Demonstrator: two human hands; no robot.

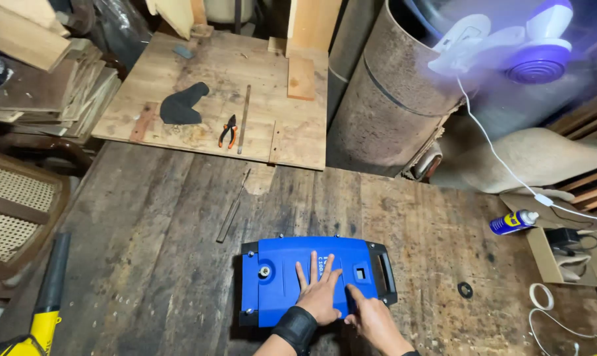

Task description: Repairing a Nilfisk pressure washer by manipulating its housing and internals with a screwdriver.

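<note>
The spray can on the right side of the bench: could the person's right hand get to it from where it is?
Probably yes. The right hand rests on the blue case, and only bare bench lies between it and the spray can.

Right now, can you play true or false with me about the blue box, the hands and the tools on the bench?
1. Both hands rest on the blue case. True: the left hand lies flat, the right hand touches it with its fingers.
2. The pliers lie beside the case. False: they lie far off on the plywood board.
3. A spray can lies to the right. True.
4. The left wrist is bare. False: it wears a black wrist band.
5. The pliers have orange handles. True.
</note>
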